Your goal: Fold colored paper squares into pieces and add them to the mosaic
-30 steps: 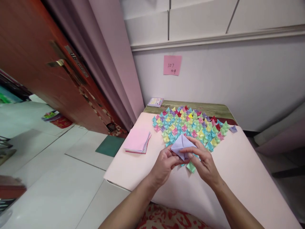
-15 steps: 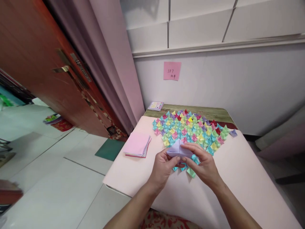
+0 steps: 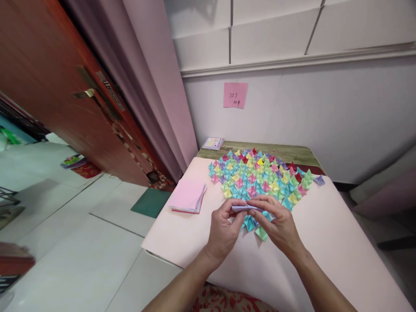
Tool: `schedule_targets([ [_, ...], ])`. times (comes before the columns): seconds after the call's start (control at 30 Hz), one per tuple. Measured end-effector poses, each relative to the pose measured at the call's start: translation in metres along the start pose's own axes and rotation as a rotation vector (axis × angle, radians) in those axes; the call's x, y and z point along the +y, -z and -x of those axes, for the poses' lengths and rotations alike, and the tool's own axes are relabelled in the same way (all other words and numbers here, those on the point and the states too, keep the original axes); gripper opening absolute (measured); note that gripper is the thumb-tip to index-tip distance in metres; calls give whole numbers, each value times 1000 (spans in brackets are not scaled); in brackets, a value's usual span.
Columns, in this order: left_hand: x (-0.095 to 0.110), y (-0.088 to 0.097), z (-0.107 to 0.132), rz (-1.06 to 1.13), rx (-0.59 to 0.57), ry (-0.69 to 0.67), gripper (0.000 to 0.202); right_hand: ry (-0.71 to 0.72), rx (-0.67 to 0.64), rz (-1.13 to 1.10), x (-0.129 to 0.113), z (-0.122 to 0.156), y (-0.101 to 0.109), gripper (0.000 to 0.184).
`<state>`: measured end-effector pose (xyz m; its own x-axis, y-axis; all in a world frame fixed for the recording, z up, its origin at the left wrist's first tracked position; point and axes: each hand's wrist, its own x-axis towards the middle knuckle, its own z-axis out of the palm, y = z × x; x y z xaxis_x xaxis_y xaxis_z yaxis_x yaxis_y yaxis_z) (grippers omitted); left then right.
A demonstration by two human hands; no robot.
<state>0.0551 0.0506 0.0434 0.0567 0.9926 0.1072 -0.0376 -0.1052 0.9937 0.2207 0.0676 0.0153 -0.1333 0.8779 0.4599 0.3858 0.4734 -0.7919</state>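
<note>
A folded sheet of lilac origami paper [image 3: 246,208] is held edge-on above the table, so only a thin strip of it shows. My left hand [image 3: 226,223] pinches its left end between thumb and fingers. At the other end my right hand [image 3: 276,216] grips it the same way, the two thumbs close together at the lower edge. Behind and below the hands spread many small folded paper pieces [image 3: 251,178] in blue, green, yellow, pink and purple. My hands hide some of these.
A stack of square pink paper [image 3: 187,196] lies at the table's left. One purple folded piece [image 3: 319,180] sits apart at the right. At the back left corner is a small printed pack [image 3: 213,143]. A pink note [image 3: 235,95] hangs on the wall behind the table [image 3: 312,260].
The lilac paper has gone from an upright triangular face to a flat edge-on strip. My left fingers have come up over its top edge.
</note>
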Motion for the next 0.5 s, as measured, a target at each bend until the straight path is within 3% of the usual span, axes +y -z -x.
schedule_targets([
  [0.13,-10,0,-3,22,37,11,14,-9,40,25,0,1,-3,19],
  [0.27,-21,6,-9,20,45,21,15,-20,-17,16,-2,0,-1,18],
  [0.5,-25,7,-8,285,-46,307,31,-117,-8,-25,1,-2,-4,23],
])
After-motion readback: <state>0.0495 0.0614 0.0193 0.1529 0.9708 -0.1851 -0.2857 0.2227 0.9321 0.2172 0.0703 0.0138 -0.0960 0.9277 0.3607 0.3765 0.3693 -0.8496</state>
